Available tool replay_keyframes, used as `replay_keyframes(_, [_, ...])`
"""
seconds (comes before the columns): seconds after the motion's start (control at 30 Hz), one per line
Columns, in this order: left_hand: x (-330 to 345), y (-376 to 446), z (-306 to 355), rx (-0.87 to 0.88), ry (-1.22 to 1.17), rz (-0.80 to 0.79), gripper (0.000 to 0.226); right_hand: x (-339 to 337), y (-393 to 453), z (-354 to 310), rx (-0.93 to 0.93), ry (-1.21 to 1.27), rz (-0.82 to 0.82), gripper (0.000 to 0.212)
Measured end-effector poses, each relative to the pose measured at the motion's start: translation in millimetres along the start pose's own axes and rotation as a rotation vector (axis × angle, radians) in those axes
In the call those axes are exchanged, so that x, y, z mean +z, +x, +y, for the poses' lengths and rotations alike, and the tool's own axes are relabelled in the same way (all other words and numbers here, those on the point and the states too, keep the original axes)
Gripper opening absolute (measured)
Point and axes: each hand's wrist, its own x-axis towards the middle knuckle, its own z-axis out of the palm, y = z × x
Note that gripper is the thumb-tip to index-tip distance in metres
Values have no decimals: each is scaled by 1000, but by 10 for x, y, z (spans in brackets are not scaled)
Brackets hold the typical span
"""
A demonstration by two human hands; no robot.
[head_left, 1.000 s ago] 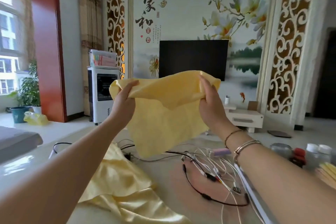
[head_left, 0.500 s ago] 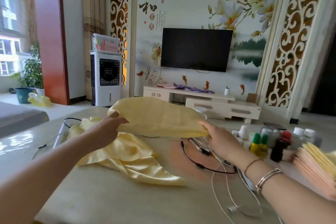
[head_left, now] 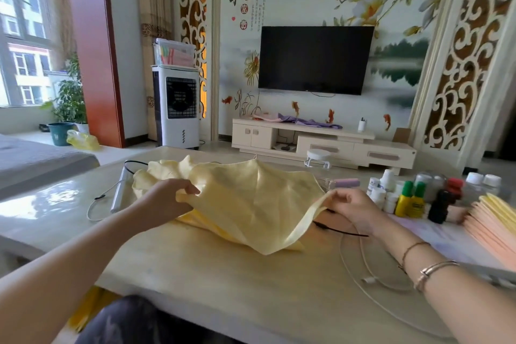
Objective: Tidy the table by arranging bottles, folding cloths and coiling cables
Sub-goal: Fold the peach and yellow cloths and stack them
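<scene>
Cloth [head_left: 251, 204], yellow, hung spread between both hands above the middle of the tabletop [head_left: 223, 282], its lower fold sagging onto a second yellow cloth [head_left: 156, 176] crumpled beneath it toward the far left. I logged the left hand [head_left: 164, 201] with fingers curled round the cloth's left edge, and the right hand [head_left: 354, 209] pinching its right corner. A black cable [head_left: 340, 232] ran under the right hand; white cables [head_left: 363, 265] lay loose near the right edge, uncoiled. Bottles [head_left: 410, 198] stood clustered at the far right, beside a fanned stack of folded cloths [head_left: 491, 226]. I judged the task partly done: some cloths folded, this one mid-fold, one crumpled, cables untouched.
</scene>
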Motion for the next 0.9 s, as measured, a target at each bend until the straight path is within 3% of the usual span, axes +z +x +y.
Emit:
replay_keyframes(0.23, [11, -18, 168, -50, -95, 33, 11, -13, -156, 9, -82, 65, 108, 15])
replay_keyframes(0.47, [6, -106, 285, -85, -39, -25, 12, -120, -384, 101, 112, 96, 73, 10])
replay_keyframes(0.63, [14, -148, 252, -237, 103, -265, 48, -94, -426, 184, 243, -164, 31, 17])
replay_keyframes(0.8, [16, -99, 29, -248, 249, -344, 25, 12, -250, 355, 214, -361, 135, 12])
replay_keyframes(0.9, [-17, 34, -138, -297, 175, -293, 29, 99, -63, 442, 167, -378, 221, 20])
